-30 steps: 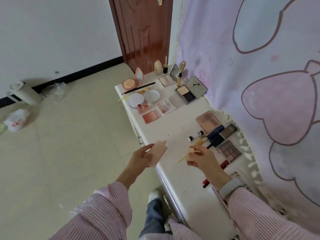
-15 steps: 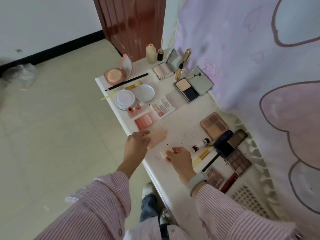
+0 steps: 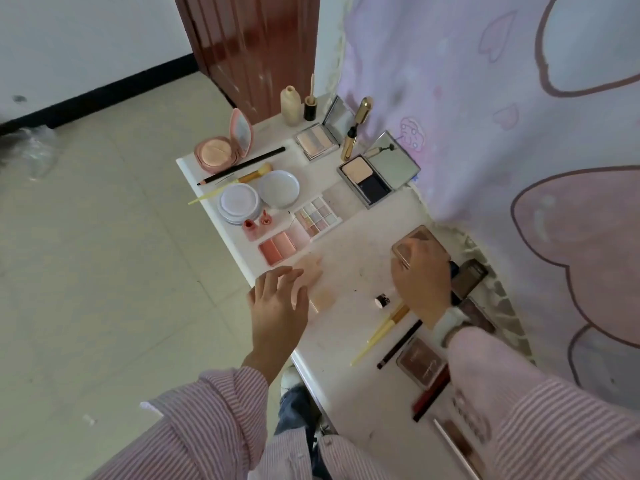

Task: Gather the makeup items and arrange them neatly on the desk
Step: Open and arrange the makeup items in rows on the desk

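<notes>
Looking down from the head camera, a white tabletop (image 3: 349, 327) runs along a lilac curtain (image 3: 485, 98) with makeup spread over it. The left hand (image 3: 278, 299) hovers at the near edge with fingers spread and relaxed, holding nothing; its fingertips lie over a pale peach puff (image 3: 317, 282) that rests flat on the surface. The right hand (image 3: 420, 278) reaches toward the curtain side, fingers curled over the near edge of a brown palette (image 3: 417, 242); whether it actually grips the palette cannot be told.

Just below that hand lie a small black-capped bottle (image 3: 382, 301), a yellow-handled brush (image 3: 381, 332) and a dark pencil (image 3: 400, 344), side by side and slanted. A dark compact (image 3: 469, 277) sits partly hidden behind the wrist, and a brown eyeshadow case (image 3: 420, 362) lies under the sleeve.

Farther along stand a pink blush pan (image 3: 277, 249), a pastel eyeshadow grid (image 3: 317, 216), two round white lids (image 3: 258, 199), an open pink cushion compact (image 3: 221, 148), a long black pencil (image 3: 242, 166), an open mirrored powder case (image 3: 377, 173), a gold tube (image 3: 356, 128) and a cream bottle (image 3: 290, 105).
</notes>
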The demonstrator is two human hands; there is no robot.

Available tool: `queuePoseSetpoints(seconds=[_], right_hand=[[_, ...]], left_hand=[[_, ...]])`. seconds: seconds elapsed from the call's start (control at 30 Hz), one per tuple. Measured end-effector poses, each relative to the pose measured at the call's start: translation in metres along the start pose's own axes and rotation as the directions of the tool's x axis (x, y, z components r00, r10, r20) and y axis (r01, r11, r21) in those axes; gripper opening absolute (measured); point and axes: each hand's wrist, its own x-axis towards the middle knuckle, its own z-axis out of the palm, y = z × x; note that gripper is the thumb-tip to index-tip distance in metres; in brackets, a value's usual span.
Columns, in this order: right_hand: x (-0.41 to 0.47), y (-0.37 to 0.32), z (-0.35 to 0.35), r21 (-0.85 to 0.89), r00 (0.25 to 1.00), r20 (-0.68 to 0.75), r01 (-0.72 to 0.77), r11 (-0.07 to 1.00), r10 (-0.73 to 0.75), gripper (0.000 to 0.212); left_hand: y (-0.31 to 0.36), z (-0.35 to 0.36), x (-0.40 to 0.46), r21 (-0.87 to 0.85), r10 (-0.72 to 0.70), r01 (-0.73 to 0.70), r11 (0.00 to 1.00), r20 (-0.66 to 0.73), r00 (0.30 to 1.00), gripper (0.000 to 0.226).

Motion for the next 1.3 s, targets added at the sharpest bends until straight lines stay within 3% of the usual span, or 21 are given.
queuePoseSetpoints(seconds=[0.1,0.2,0.33,0.4,0.47,0.5,0.53,0.57,0.63,0.67,0.77,0.83,1.03,1.17,1.23,1.3], right_hand=[[0.028,0.024,-0.009,-0.251,0.983,0.161,-0.042,0.967,0.085,0.055],[0.041,0.034,-0.004,-0.269,0.937,0.314,-0.066,0.961,0.152,0.073],[0.047,0.036,0.000,-0.293,0.940,0.307,-0.054,0.954,0.148,0.075],[0.046,0.033,-0.004,-0.201,0.956,0.273,-0.050,0.978,0.105,0.075],[0.041,0.024,-0.013,0.047,0.977,0.213,0.014,0.999,-0.024,0.069],[0.035,0.018,-0.019,0.183,0.975,0.190,0.083,0.980,-0.118,0.065],[0.027,0.011,-0.025,0.285,0.958,0.194,0.149,0.947,-0.209,0.064],[0.016,0.004,-0.030,0.354,0.932,0.220,0.200,0.914,-0.289,0.067],[-0.009,-0.009,-0.039,0.395,0.874,0.256,0.296,0.870,-0.414,0.077],[-0.020,-0.014,-0.041,0.384,0.851,0.247,0.353,0.853,-0.464,0.080],[-0.041,-0.021,-0.042,0.328,0.817,0.205,0.461,0.824,-0.539,0.081],[-0.048,-0.020,-0.043,0.325,0.830,0.205,0.442,0.836,-0.518,0.078],[-0.049,-0.009,-0.055,0.281,0.900,0.107,0.381,0.881,-0.423,0.034],[-0.018,0.011,-0.059,0.301,0.980,0.082,0.149,0.942,-0.181,0.019],[0.001,0.019,-0.058,0.326,0.992,0.062,0.083,0.942,-0.109,0.016],[0.020,0.023,-0.057,0.358,0.996,0.068,0.030,0.933,-0.058,0.016]], left_hand=[[0.008,-0.001,-0.003,-0.004,0.034,-0.034,0.999,-0.001,0.999,0.027],[0.010,-0.003,-0.006,-0.029,0.020,-0.020,0.999,0.002,1.000,0.026],[0.008,-0.010,-0.006,-0.127,-0.045,0.048,0.991,0.026,0.999,0.022],[0.012,-0.012,-0.004,-0.218,-0.104,0.119,0.969,0.080,0.991,0.020],[0.022,-0.016,-0.001,-0.323,-0.207,0.254,0.912,0.173,0.963,0.018],[0.028,-0.017,0.003,-0.402,-0.279,0.369,0.838,0.266,0.923,0.017],[0.036,-0.019,0.008,-0.493,-0.336,0.515,0.702,0.408,0.849,0.019],[0.044,-0.021,0.013,-0.555,-0.345,0.665,0.500,0.576,0.741,0.027],[0.056,-0.022,0.022,-0.531,-0.203,0.838,0.127,0.813,0.546,0.043],[0.060,-0.021,0.024,-0.502,-0.106,0.864,0.051,0.857,0.504,0.051],[0.061,-0.016,0.021,-0.483,0.128,0.875,0.010,0.869,0.478,0.066],[0.061,-0.013,0.016,-0.466,0.167,0.885,-0.022,0.871,0.463,0.067],[0.051,-0.001,0.016,-0.413,0.053,0.909,-0.062,0.908,0.416,0.063],[0.051,0.006,0.029,-0.371,-0.005,0.924,-0.090,0.928,0.372,0.052],[0.057,0.015,0.039,-0.409,-0.104,0.903,-0.134,0.912,0.397,0.044],[0.068,0.022,0.051,-0.471,-0.185,0.875,-0.109,0.875,0.447,0.032]])
